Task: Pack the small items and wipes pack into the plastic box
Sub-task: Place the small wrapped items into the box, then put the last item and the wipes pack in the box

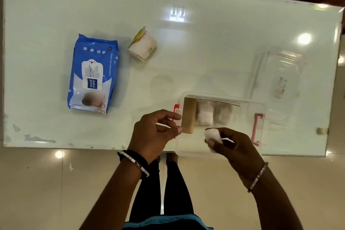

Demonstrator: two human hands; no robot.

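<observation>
Wipes [93, 74] and roll [142, 45] toward worktop [205, 33] left, lid [278, 74] right, box [242, 115] at near edge, left hand [155, 134] loosely open beside it, right hand [235, 147] pinching cotton ball [211, 135]

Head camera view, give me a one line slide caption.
Right hand lowers a white roll into the plastic box; wipes pack waits on the table.

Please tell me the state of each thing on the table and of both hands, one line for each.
Plastic box: open, partly filled.
Clear lid: off, lying beyond the box.
Brown block: in the box, at its left end.
Wipes pack: flat on the table, not packed.
White roll: on the table, not packed.
Left hand: open, by the box.
Right hand: grip on a small white item.
</observation>
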